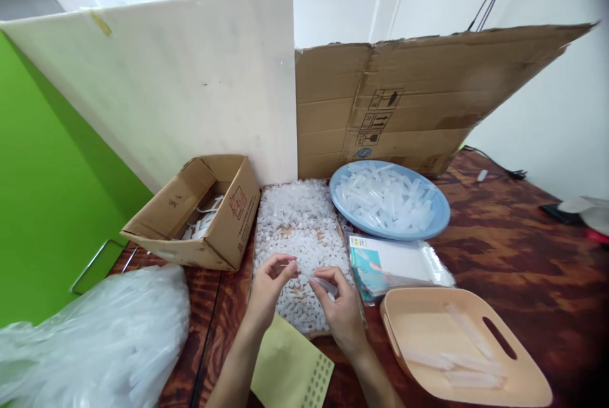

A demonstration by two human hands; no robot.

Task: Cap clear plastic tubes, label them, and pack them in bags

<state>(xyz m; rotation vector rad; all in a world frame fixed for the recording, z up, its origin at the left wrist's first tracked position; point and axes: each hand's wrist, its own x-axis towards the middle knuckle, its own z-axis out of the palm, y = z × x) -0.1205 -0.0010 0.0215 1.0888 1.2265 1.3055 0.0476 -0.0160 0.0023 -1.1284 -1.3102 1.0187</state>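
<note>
Over a shallow cardboard tray (314,334) heaped with small translucent plastic pieces (299,217), both hands face each other a short way apart. My right hand (343,316) is closed around a clear frosted plastic tube (328,286), its end pointing toward the left hand. Thumb and forefinger of my left hand (271,284) are pinched together; whatever sits between them is too small to make out. Beneath the wrists lies a yellow-green sheet (285,363) with rows of round dots along its right side.
At right, a peach basket (528,376) contains several frosted tubes (476,379). Behind it are packaged plastic sleeves (394,262) and a blue basin (445,217) full of tubes. An open cardboard box (238,211) and a bulging plastic bag (118,332) stand left. White and cardboard panels (333,110) close off the back.
</note>
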